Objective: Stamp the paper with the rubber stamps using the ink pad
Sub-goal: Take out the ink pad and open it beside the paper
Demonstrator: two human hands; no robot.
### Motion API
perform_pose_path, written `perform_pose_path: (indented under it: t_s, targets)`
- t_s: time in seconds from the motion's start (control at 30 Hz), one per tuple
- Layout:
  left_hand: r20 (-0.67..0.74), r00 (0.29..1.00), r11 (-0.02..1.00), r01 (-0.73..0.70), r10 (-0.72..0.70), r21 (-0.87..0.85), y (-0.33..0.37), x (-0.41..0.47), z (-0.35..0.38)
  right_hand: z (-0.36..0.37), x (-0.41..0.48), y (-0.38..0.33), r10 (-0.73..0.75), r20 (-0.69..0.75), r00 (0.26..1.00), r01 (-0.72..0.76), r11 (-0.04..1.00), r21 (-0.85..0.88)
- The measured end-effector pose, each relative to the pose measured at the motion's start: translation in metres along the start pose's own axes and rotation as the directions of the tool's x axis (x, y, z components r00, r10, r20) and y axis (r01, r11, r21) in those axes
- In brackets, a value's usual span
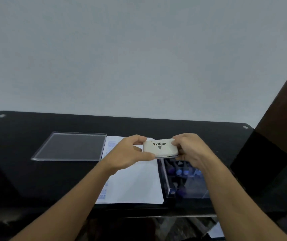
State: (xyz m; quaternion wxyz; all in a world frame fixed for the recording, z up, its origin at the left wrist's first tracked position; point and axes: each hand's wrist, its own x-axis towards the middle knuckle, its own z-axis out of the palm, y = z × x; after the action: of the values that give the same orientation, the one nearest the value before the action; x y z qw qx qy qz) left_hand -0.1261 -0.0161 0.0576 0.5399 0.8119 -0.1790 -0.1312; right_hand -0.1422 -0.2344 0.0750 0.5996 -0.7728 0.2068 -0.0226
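Both hands hold a closed white ink pad [160, 148], marked "Artline", in the air above the table. My left hand [130, 153] grips its left end with thumb below and fingers on top. My right hand [191, 150] pinches its right end. Beneath it lies the white paper [135, 185], with blue stamp marks along its left edge. A clear box [186, 178] to the right of the paper holds several rubber stamps with blue and dark handles; my right wrist partly covers it.
The table [17, 171] is black, against a plain grey wall. A clear acrylic lid [71, 146] lies flat at the left of the paper. A dark brown post [281, 105] rises at the right edge.
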Motion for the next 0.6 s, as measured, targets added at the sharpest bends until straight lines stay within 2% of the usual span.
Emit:
perform_pose_path:
  t_s: [0.1,0.33,0.47,0.6]
  targets:
    - [-0.027,1.0,0.998,0.006,-0.004,0.06,-0.022,-0.019,-0.039,0.048,-0.002,0.0,-0.003,0.097,0.995,-0.001,0.999,0.046]
    - [-0.193,0.981,0.972,0.068,-0.024,0.224,-0.076,-0.054,-0.109,0.152,-0.017,0.002,-0.038,0.267,0.963,0.025,0.998,0.053]
    - [-0.234,0.971,0.964,0.102,-0.044,0.245,-0.107,-0.066,-0.136,0.19,-0.023,0.006,-0.074,0.317,0.946,0.092,0.995,-0.043]
    - [-0.242,0.969,0.965,0.113,-0.055,0.236,-0.126,-0.071,-0.15,0.209,-0.027,0.013,-0.176,0.39,0.904,0.29,0.922,-0.258]
